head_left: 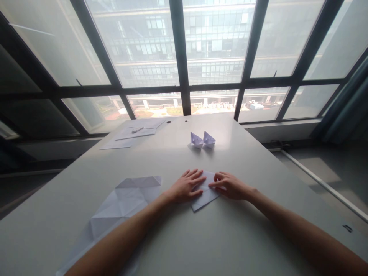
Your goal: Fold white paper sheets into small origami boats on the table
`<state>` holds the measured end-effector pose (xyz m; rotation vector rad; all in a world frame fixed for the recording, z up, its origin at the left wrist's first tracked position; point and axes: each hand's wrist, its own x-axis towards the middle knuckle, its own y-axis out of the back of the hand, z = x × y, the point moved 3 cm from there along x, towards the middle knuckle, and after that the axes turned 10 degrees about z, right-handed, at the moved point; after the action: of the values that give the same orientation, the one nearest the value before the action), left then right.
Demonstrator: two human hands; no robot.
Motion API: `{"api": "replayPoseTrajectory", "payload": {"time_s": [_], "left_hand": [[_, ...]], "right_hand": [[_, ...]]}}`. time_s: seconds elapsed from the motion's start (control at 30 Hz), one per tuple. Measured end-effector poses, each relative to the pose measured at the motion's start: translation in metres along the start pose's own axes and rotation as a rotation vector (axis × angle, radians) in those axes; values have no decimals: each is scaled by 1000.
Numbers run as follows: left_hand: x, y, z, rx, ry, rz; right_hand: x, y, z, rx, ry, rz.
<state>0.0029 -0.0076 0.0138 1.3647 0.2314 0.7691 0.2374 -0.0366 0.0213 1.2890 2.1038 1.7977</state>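
A small folded white paper [206, 193] lies on the white table [244, 234] between my hands. My left hand [188, 186] rests flat on its left side with the fingers spread. At the paper's right side, my right hand [228, 185] has its fingers curled together, the index fingertip touching the surface; whether a paper edge is pinched there is too small to tell. Beyond them stand two folded paper pieces, one on the left [196, 141] and one on the right [209, 140], side by side.
A large creased sheet [126, 201] lies on the left, partly under my left forearm. Flat papers [143, 124] with a small white object [137, 130] on top are at the far left. Windows [212, 42] rise behind the table. A small dark item [347, 228] is near the right edge.
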Motion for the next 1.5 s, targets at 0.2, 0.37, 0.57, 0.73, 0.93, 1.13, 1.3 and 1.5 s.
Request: {"api": "replayPoseTrajectory", "payload": {"time_s": [0.2, 0.37, 0.57, 0.73, 0.93, 1.13, 1.3, 1.5], "left_hand": [[0, 7, 9, -62, -58, 90], [2, 14, 16, -105, -94, 66], [2, 12, 11, -99, -66, 53], [1, 9, 8, -90, -51, 6], [-1, 8, 9, -100, -65, -5], [0, 8, 5, -187, -57, -19], [3, 5, -2, -315, -26, -45], [2, 5, -5, -413, 121, 50]], "right_hand": [[1, 1, 0, 19, -39, 21], [0, 2, 4, 95, -78, 74], [-2, 5, 4, 144, -34, 63], [-2, 5, 3, 97, -27, 34], [-2, 2, 4, 90, -23, 52], [1, 3, 4, 62, -21, 102], [-2, 2, 12, -34, -58, 173], [-5, 1, 25, -113, -221, 277]]}}
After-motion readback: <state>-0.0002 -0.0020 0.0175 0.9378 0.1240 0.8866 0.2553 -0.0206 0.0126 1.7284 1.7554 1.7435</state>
